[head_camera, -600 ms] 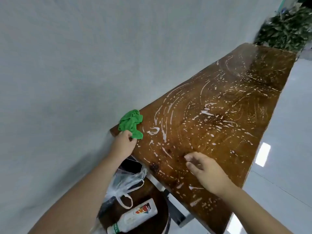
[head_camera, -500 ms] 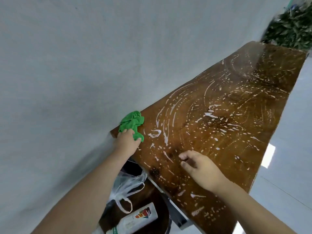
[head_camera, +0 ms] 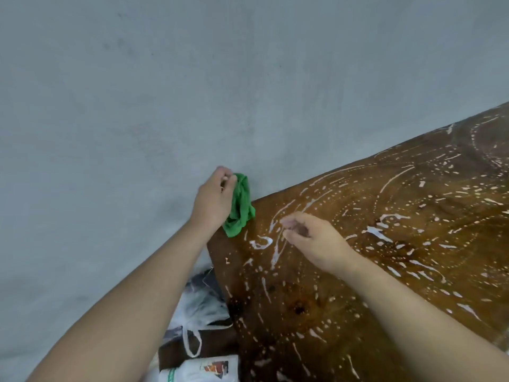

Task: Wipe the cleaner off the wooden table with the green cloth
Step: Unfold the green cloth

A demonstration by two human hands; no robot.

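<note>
**Gripping the green cloth at the table corner**

Seen from the head camera, the green cloth point(head_camera: 239, 207) is held bunched in the left hand point(head_camera: 213, 199), whose fingers are closed around its upper end. The cloth hangs down from that grasp, in front of the grey wall point(head_camera: 192, 78), and its lower end is seen at the near corner of the wooden table point(head_camera: 344, 312); whether it touches the wood cannot be told.

The right hand point(head_camera: 316, 244) is held over the table top, just beside the cloth, with fingers loosely curled and nothing gripped in it. Whether it rests on the wood cannot be told.

The dark brown table top is covered with white cleaner point(head_camera: 260, 243) in streaks, arcs and dots, spread from the corner out to the right edge of the picture.

Below the table's end, a clear plastic bag point(head_camera: 201, 307) with a loop handle is seen, and under it a white bottle point(head_camera: 203, 369) with a coloured label, partly cut off by the lower edge.
</note>
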